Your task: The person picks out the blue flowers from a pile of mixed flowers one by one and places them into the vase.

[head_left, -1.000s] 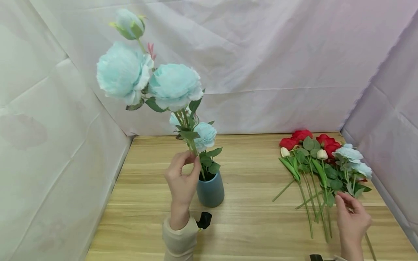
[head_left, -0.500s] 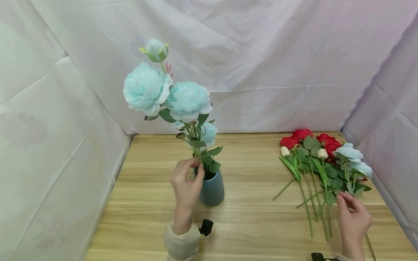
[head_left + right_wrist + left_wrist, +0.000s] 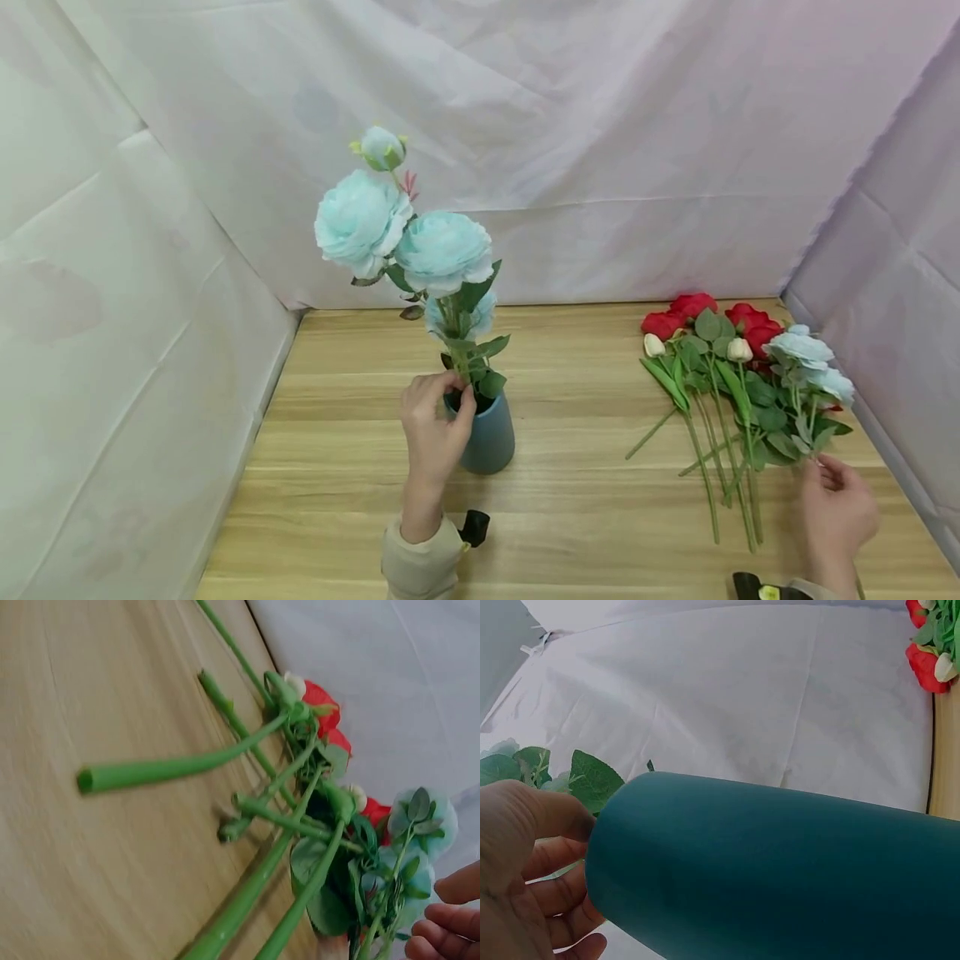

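Note:
My left hand (image 3: pixel 435 425) pinches the green stem of a light blue peony spray (image 3: pixel 442 250) at the mouth of a blue-grey vase (image 3: pixel 487 442). The spray stands tall over the vase, with large blooms and a bud at its top. In the left wrist view the vase's side (image 3: pixel 765 855) fills the middle, and the thumb and fingers of the left hand (image 3: pixel 532 870) are at its rim. On the right, my right hand (image 3: pixel 836 517) has its bent fingertips right by the stems of smaller light blue flowers (image 3: pixel 806 358). The right wrist view shows its fingers (image 3: pixel 442 930) beside those stems.
Red roses (image 3: pixel 693 304) and white tulips (image 3: pixel 738 350) lie with the blue flowers in a loose pile on the wooden table (image 3: pixel 570 500). Their bare stems cross and point towards the front. White cloth (image 3: pixel 600 125) hangs at the back and both sides.
My left hand has brought the peony spray down and to the right, its stem lower at the vase. My right hand has shifted slightly right and towards the front edge.

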A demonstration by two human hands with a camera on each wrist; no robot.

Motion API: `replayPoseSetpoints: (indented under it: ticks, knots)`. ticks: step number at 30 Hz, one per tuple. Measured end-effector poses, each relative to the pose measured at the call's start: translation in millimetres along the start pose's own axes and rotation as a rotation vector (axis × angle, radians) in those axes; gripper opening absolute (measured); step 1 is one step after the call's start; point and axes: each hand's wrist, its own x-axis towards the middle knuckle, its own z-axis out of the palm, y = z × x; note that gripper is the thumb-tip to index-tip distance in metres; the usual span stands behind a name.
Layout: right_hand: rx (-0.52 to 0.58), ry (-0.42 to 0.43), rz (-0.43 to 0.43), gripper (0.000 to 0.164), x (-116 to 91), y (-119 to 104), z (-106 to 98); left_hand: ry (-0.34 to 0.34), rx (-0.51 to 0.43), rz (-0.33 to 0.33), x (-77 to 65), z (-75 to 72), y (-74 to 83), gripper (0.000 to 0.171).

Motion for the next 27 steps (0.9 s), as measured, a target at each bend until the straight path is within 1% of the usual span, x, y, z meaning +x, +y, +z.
replayPoseSetpoints:
  ticks: [4,7,12,18,22,27]
  knots:
    - [-0.076,-0.082,-0.003,0.031,8,5,-2,-0.038,0.029,-0.017,-1.5,-1.1,-1.2,0.012]
    - [-0.115,-0.12,0.014,0.032,12,8,-3,-0.052,0.045,-0.009,-1.9,-1.1,-2.2,0.013]
    - [-0.161,-0.132,0.016,0.029,16,10,-3,-0.063,0.073,0.021,-1.5,-0.3,-2.6,0.013]
    - [-0.237,-0.163,-0.001,0.026,19,11,-4,-0.065,0.118,0.048,-1.1,1.2,-3.3,0.008]
    - [-0.254,-0.158,-0.014,0.024,19,11,-5,-0.071,0.133,0.061,-1.5,2.0,-4.3,0.007]
    - [-0.253,-0.142,-0.002,0.024,21,12,-5,-0.095,0.143,0.068,-1.5,2.4,-3.6,0.013]
